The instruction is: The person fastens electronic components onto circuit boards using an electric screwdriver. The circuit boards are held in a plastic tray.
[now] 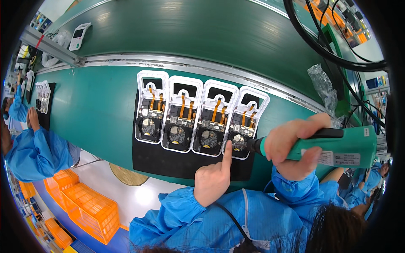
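Both hands (212,179) (279,143) flank the lower end of the rightmost device (242,126).

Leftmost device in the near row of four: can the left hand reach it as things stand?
Probably yes. The left hand is at the rightmost device, but bare black mat lies in front of the leftmost device, and the green power tool is off to the right.

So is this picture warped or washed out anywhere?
In the head view, the silver rail bows and the picture's corners go black; there too, glare whitens a patch of pale floor, soft sheen streaks the dark green surface, and the four white-framed devices look fairly sharp.
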Motion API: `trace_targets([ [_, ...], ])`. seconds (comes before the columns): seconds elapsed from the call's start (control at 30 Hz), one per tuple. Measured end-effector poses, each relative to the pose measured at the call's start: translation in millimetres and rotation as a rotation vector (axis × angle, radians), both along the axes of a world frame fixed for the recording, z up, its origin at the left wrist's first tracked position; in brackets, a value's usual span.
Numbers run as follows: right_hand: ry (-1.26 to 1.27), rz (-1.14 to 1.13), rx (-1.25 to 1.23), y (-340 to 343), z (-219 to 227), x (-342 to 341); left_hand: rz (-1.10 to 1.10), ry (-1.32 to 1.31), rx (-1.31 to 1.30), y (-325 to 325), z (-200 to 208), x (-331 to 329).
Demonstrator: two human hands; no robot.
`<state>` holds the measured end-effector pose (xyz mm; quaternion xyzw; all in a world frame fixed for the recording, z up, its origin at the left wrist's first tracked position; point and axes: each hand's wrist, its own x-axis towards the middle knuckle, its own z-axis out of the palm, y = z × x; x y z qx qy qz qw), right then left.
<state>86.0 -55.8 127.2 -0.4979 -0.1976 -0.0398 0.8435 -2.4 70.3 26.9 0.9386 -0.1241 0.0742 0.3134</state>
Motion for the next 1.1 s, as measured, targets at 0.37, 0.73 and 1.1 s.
trace_targets([
  [0.37, -0.088, 0.178, -0.155, -1, -17, 7, -0.01, -0.046, 0.254, 3, -5, 0],
  [0.73, -0.141, 0.295, -0.136, 3, -28, 14, -0.017, 0.116, 0.242, 3, 3, 0],
  [1.1, -0.137, 0.173, -0.383, 21, -25, 13, -0.022, 0.059, 0.299, 3, 0, -2],
])
